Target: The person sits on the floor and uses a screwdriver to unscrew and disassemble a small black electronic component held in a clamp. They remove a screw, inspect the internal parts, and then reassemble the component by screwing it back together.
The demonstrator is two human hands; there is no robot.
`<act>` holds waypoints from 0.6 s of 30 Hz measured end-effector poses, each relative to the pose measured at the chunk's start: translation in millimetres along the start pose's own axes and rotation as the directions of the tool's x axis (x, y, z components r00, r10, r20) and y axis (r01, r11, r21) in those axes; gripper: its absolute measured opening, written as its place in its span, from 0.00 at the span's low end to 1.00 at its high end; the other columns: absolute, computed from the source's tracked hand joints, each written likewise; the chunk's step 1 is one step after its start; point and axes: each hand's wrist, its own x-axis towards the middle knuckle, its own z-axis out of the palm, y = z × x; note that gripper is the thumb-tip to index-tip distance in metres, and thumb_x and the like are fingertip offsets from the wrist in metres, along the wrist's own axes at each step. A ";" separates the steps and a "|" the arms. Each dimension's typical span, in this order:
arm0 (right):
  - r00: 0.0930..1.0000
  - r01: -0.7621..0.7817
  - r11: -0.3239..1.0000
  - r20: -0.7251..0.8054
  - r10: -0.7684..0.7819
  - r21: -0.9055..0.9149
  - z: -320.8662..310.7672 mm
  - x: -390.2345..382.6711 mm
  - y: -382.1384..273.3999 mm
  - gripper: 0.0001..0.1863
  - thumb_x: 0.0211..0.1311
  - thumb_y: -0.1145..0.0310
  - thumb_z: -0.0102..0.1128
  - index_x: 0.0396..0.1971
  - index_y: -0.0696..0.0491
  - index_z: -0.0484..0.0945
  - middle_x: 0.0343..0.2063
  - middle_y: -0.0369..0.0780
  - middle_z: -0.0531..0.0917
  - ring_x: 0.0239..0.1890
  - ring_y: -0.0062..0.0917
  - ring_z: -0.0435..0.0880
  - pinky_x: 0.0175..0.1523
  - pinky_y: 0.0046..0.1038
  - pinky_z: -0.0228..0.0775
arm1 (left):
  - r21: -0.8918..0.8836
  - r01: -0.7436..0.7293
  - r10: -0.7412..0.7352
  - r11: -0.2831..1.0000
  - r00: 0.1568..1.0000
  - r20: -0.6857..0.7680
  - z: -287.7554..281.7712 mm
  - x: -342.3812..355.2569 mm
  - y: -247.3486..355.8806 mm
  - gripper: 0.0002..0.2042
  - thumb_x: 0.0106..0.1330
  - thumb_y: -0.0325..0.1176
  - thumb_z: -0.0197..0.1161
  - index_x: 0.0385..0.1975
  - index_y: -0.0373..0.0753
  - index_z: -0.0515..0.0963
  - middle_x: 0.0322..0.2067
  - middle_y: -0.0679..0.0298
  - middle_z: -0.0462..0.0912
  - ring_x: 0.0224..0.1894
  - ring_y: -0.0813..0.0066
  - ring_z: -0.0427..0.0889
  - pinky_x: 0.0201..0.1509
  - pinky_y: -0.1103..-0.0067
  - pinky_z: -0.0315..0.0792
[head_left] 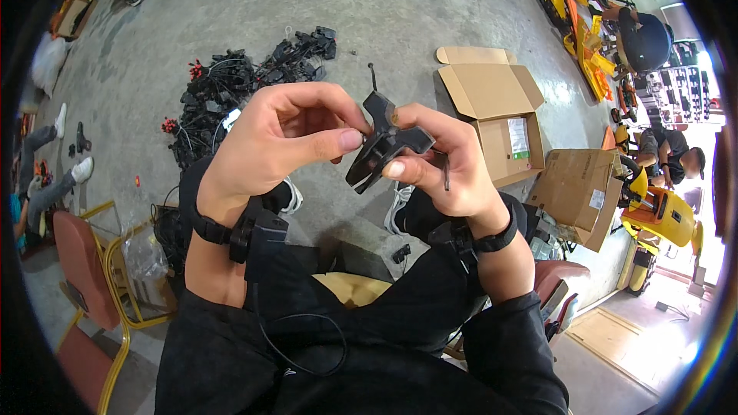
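Observation:
A dark, angular plastic part (388, 141) with several arms and a thin stalk sticking up is held up in front of my chest. My right hand (450, 154) grips it from the right, with the thumb on its lower edge and the index finger on top. A thin dark piece hangs below those fingers. My left hand (269, 134) pinches at the part's left side, thumb against fingertip. Something tiny and dark shows at that pinch, too small to name. Each wrist wears a black strap with a small device.
A heap of black cabled parts (231, 81) with red tips lies on the floor beyond my left hand. An open cardboard box (492, 81) and a closed one (576, 188) are to the right. Chairs (81, 253) stand at left; other people sit around, near yellow machines (661, 215).

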 end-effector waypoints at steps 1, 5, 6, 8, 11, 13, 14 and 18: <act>1.000 0.029 1.000 -0.003 -0.029 -0.004 0.3 0.4 2.0 0.19 0.57 0.69 0.72 0.45 0.59 0.77 0.28 0.33 0.79 0.28 0.11 0.73 0.31 0.19 0.66 | -0.005 -0.020 0.020 1.000 1.000 0.011 -0.2 0.3 -1.1 0.05 0.62 0.24 0.66 0.35 0.32 0.79 0.33 0.68 0.76 0.33 0.84 0.75 0.36 0.86 0.68; 0.999 0.042 0.999 -0.024 -0.042 0.022 1.1 2.2 7.8 0.18 0.59 0.68 0.72 0.45 0.59 0.77 0.29 0.35 0.80 0.30 0.12 0.75 0.34 0.20 0.69 | -0.026 0.040 -0.041 0.999 0.997 -0.064 6.4 1.2 3.4 0.04 0.63 0.25 0.65 0.35 0.33 0.78 0.30 0.69 0.77 0.29 0.85 0.75 0.33 0.86 0.68; 1.000 0.022 1.000 -0.009 -0.022 0.018 -0.5 2.4 8.2 0.18 0.59 0.67 0.71 0.45 0.59 0.77 0.30 0.35 0.81 0.31 0.12 0.76 0.35 0.20 0.70 | 0.005 0.041 -0.041 0.999 0.996 -0.083 7.4 2.4 1.8 0.04 0.63 0.25 0.66 0.34 0.33 0.79 0.29 0.69 0.77 0.28 0.85 0.74 0.32 0.86 0.68; 1.000 -0.020 1.000 0.021 0.019 0.012 -4.0 2.5 8.8 0.17 0.60 0.67 0.71 0.45 0.58 0.78 0.30 0.35 0.81 0.32 0.13 0.77 0.37 0.20 0.70 | 0.049 0.033 -0.028 0.998 0.996 -0.090 7.0 2.7 0.0 0.04 0.64 0.26 0.66 0.34 0.34 0.79 0.28 0.70 0.77 0.27 0.85 0.74 0.32 0.86 0.68; 1.000 0.013 0.999 0.024 -0.014 0.052 -2.3 3.2 9.0 0.17 0.60 0.67 0.70 0.44 0.58 0.78 0.30 0.34 0.81 0.34 0.13 0.76 0.38 0.19 0.70 | 0.091 -0.003 0.008 0.996 0.998 -0.063 5.4 1.4 0.1 0.05 0.64 0.27 0.66 0.34 0.34 0.79 0.26 0.70 0.77 0.28 0.85 0.75 0.33 0.86 0.68; 0.999 -0.026 0.992 0.034 0.022 0.125 -2.4 2.7 9.3 0.17 0.60 0.67 0.70 0.45 0.58 0.78 0.30 0.33 0.81 0.34 0.13 0.76 0.39 0.18 0.70 | 0.117 -0.027 0.033 0.993 0.998 -0.055 6.2 -0.4 -0.1 0.04 0.65 0.27 0.66 0.34 0.33 0.80 0.27 0.70 0.78 0.28 0.85 0.75 0.33 0.86 0.68; 0.998 -0.046 0.986 0.041 0.040 0.161 -2.3 2.8 10.4 0.16 0.60 0.67 0.70 0.45 0.58 0.78 0.30 0.32 0.81 0.34 0.13 0.76 0.39 0.18 0.70 | 0.175 -0.048 0.061 0.983 0.995 -0.072 6.0 -1.1 -1.3 0.04 0.65 0.27 0.65 0.34 0.33 0.80 0.27 0.70 0.78 0.28 0.85 0.75 0.32 0.87 0.68; 0.999 -0.006 0.988 -0.031 0.011 0.157 1.1 10.7 25.0 0.14 0.63 0.69 0.67 0.46 0.58 0.79 0.30 0.30 0.80 0.35 0.12 0.76 0.41 0.18 0.70 | 0.356 -0.076 0.151 0.931 0.971 -0.187 2.4 -11.0 9.6 0.06 0.67 0.28 0.64 0.38 0.33 0.83 0.29 0.67 0.83 0.28 0.85 0.76 0.32 0.87 0.68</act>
